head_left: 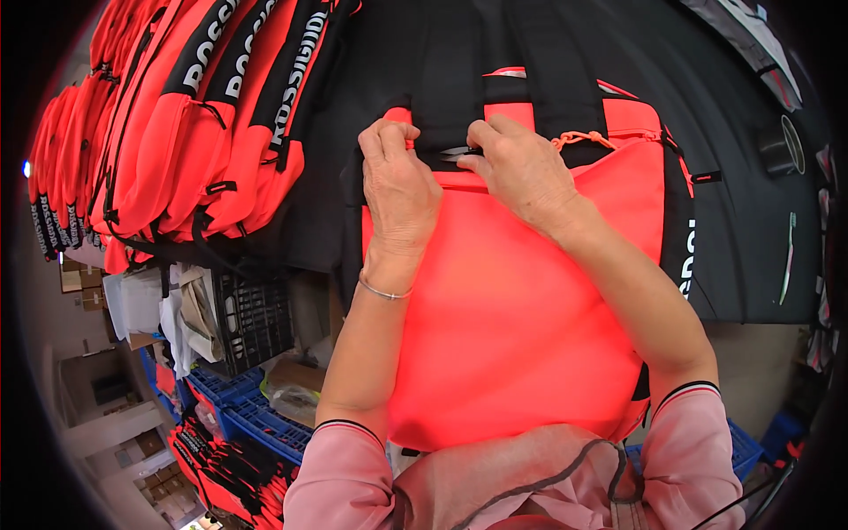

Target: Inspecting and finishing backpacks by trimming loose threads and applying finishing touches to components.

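A bright coral-red backpack (521, 300) with black straps and trim lies in front of me, its lower end near my body. My left hand (397, 185) is closed in a pinch at the black and red upper edge of the backpack. Beside it, my right hand (526, 168) grips thread snips (457, 154), whose small metal blades point left toward my left hand. The snips' handles are hidden in my fingers. An orange cord (583, 140) lies on the backpack just right of my right hand.
More red backpacks (168, 150) are piled at the left on the black-covered table (751, 274). At the right are a dark round cup (782, 146) and a toothbrush (788, 256). Below left stand a black crate (256, 322) and blue crates (265, 424).
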`<state>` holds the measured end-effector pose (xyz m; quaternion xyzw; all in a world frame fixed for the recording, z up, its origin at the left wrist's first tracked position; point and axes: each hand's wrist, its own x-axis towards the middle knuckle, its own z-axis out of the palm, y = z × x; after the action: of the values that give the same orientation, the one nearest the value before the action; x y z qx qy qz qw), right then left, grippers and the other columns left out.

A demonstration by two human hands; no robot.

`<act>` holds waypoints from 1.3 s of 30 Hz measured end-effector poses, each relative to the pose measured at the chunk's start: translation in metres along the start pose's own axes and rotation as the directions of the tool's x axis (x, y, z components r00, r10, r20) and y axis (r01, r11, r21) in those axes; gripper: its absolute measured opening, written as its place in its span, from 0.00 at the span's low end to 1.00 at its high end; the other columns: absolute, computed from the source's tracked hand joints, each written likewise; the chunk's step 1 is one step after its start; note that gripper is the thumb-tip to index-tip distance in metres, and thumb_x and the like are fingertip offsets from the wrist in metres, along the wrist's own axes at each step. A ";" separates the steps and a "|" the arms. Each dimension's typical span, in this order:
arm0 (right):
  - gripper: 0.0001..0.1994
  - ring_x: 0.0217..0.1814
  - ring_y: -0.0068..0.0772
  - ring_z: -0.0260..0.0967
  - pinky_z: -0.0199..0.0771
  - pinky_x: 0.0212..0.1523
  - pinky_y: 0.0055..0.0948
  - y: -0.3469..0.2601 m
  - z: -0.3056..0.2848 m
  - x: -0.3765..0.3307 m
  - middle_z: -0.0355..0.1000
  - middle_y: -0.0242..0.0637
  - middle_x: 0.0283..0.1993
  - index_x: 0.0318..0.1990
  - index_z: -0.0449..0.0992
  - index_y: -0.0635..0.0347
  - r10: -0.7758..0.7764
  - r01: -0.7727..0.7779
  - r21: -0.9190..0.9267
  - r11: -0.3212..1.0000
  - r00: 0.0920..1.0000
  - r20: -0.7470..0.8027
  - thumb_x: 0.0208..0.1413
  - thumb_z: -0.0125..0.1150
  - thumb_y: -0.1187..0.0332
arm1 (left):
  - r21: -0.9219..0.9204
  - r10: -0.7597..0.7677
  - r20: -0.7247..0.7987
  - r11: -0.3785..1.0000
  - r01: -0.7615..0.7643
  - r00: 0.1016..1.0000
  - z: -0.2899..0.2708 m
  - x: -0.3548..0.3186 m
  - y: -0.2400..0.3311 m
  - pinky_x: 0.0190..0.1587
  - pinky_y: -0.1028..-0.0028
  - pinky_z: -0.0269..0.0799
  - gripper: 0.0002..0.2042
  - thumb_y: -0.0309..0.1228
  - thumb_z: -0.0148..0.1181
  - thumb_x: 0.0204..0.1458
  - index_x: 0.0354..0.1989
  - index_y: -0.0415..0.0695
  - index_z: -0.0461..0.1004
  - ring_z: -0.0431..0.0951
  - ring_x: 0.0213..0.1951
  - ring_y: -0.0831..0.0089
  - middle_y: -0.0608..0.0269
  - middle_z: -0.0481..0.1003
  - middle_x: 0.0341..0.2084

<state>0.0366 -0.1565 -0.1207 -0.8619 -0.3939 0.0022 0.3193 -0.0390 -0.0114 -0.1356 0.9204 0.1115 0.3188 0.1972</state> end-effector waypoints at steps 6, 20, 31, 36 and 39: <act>0.12 0.39 0.44 0.72 0.76 0.37 0.42 0.001 0.014 0.002 0.68 0.42 0.33 0.34 0.69 0.64 -0.092 0.088 -0.042 0.995 0.991 -0.093 0.55 0.64 0.65 | 0.029 -0.015 0.016 0.999 0.015 1.000 0.001 0.001 0.001 0.42 0.65 0.76 0.14 0.10 0.54 0.45 0.41 0.36 0.66 0.74 0.43 0.54 0.50 0.66 0.43; 0.10 0.39 0.42 0.73 0.72 0.36 0.41 -0.001 0.019 0.007 0.70 0.39 0.34 0.35 0.71 0.62 -0.111 0.099 -0.101 0.990 0.987 -0.119 0.54 0.64 0.66 | 0.029 -0.012 0.011 0.999 0.012 1.000 0.002 0.002 0.001 0.41 0.65 0.77 0.14 0.11 0.53 0.46 0.42 0.36 0.66 0.74 0.42 0.53 0.50 0.65 0.43; 0.12 0.30 0.18 0.64 0.67 0.32 0.23 0.012 -0.010 0.014 0.70 0.27 0.27 0.37 0.75 0.65 0.425 -0.287 0.644 0.709 0.903 -0.066 0.57 0.65 0.64 | -0.019 0.128 -0.254 0.990 -0.138 0.959 -0.012 0.001 0.000 0.49 0.67 0.71 0.13 0.17 0.63 0.47 0.40 0.38 0.70 0.68 0.52 0.56 0.48 0.63 0.49; 0.15 0.34 0.25 0.71 0.73 0.38 0.26 0.005 -0.011 -0.001 0.74 0.35 0.31 0.39 0.76 0.65 0.250 -0.220 0.556 0.801 0.968 0.023 0.50 0.71 0.63 | 0.475 -0.114 -0.003 0.874 0.101 0.993 -0.041 0.012 0.012 0.59 0.59 0.64 0.42 0.32 0.72 0.39 0.65 0.41 0.55 0.64 0.61 0.48 0.40 0.58 0.63; 0.11 0.39 0.26 0.75 0.74 0.42 0.26 0.002 -0.015 -0.007 0.77 0.36 0.36 0.39 0.80 0.63 0.133 -0.228 0.503 0.834 0.967 0.218 0.49 0.71 0.70 | 0.171 -0.449 0.295 0.893 0.416 0.843 -0.058 0.024 0.004 0.59 0.60 0.66 0.40 0.28 0.66 0.40 0.66 0.41 0.54 0.68 0.60 0.46 0.36 0.62 0.61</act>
<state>0.0368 -0.1705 -0.1112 -0.7721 -0.3213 0.2147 0.5045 -0.0562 0.0100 -0.0794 0.9200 0.2977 0.1028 0.2331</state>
